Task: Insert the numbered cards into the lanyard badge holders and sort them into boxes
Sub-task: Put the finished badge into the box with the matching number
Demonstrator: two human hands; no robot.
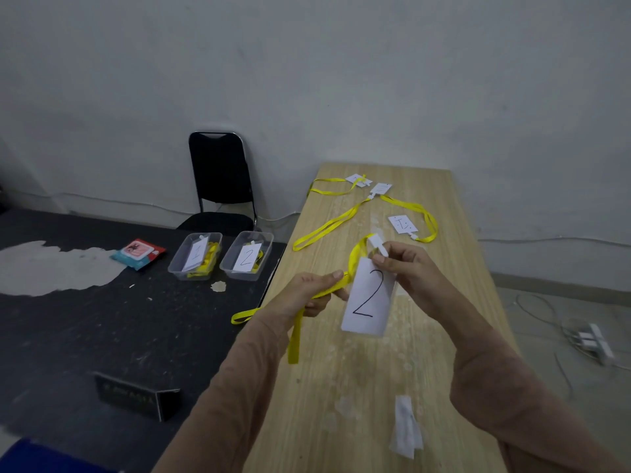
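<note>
Head camera looks down over both arms. The left hand point(316, 290) is curled round a yellow fabric lanyard strap point(294, 339), thumb on top, and the strap's loose loops dangle below the wrist. The right hand point(408, 268) pinches the small white clip at the top of a clear badge holder with a white card marked "2" point(368, 298). That card hangs tilted between the two hands, up off the long light wooden table point(341, 387).

Off to the left, on a black speckled table point(85, 319), two clear plastic boxes stand side by side. The left box point(181, 275) shows a card marked "1" over yellow strap, the right box point(239, 275) a card marked "2".

At the wooden table's far end lie more yellow lanyards point(327, 227) and small white cards point(403, 224).
</note>
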